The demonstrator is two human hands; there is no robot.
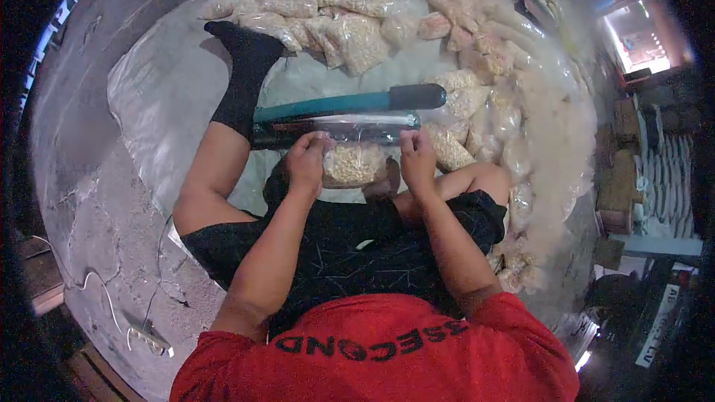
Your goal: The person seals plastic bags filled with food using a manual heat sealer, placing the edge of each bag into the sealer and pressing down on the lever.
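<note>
A clear plastic bag (353,165) with pale, small pieces in its lower part lies before me, between my legs. My left hand (305,160) is closed on the bag's upper left corner. At the opposite upper corner, my right hand (417,156) pinches the plastic between thumb and fingers. The bag's top edge reaches a long teal hand-press bag sealer (335,107) with a black grip at its right end. The sealer lies crosswise just beyond both hands. Whether the plastic sits between its jaws, I cannot tell.
Several filled clear bags (361,39) are heaped at the far side, and more bags (484,115) line the right. A pale sheet (167,89) covers the concrete floor (97,179). At lower left lies a power strip (149,341) with a white cable. My outstretched leg (234,104) borders the sealer's left end.
</note>
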